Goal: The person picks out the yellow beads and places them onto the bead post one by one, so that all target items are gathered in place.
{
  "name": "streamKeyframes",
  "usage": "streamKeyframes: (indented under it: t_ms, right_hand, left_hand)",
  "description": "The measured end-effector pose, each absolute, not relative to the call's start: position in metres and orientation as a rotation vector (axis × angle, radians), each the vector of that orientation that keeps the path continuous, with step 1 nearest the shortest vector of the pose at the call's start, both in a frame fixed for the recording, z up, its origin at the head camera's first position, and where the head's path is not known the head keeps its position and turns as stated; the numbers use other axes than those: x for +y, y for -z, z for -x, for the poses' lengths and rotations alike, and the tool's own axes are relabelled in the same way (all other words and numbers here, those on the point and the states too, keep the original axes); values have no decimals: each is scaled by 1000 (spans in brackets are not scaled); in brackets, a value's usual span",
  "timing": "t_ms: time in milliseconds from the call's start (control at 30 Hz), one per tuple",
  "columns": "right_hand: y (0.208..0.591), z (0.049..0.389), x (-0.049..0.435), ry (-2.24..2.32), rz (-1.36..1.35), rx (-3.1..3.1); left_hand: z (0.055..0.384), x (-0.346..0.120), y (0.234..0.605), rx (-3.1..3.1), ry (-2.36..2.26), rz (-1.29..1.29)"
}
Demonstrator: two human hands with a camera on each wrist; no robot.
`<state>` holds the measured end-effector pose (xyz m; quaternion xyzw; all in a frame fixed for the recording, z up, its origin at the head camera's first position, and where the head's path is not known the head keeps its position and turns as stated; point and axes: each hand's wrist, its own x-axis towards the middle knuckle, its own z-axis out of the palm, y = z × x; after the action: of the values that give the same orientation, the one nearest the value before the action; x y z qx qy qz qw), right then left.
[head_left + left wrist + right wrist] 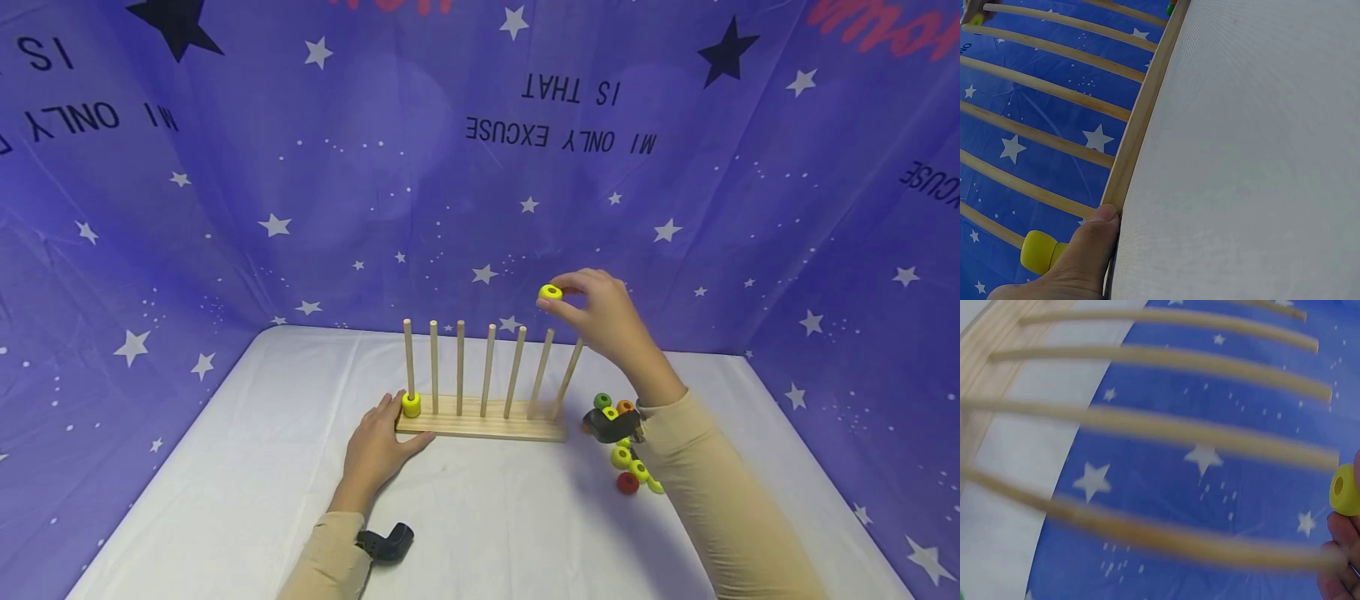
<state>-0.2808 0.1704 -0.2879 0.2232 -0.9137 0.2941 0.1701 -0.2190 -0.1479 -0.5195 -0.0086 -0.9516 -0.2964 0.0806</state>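
Your right hand point(603, 312) pinches a bead point(549, 294) near the pegs point(461, 367); your left hand point(377, 448), thumb spread from fingers, grips the base point(480, 427).

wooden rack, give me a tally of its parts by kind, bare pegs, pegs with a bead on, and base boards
Bare pegs: 6
Peg with at least one yellow bead at its foot: 1
Base board: 1
Total: 8 parts
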Motion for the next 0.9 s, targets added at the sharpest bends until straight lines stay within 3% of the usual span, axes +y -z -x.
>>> streamKeyframes:
  t_ms: [900]
  right_hand:
    - [288, 272, 36, -805, -964, -2600]
  left_hand:
    - [218, -149, 520, -2822, 861, 55]
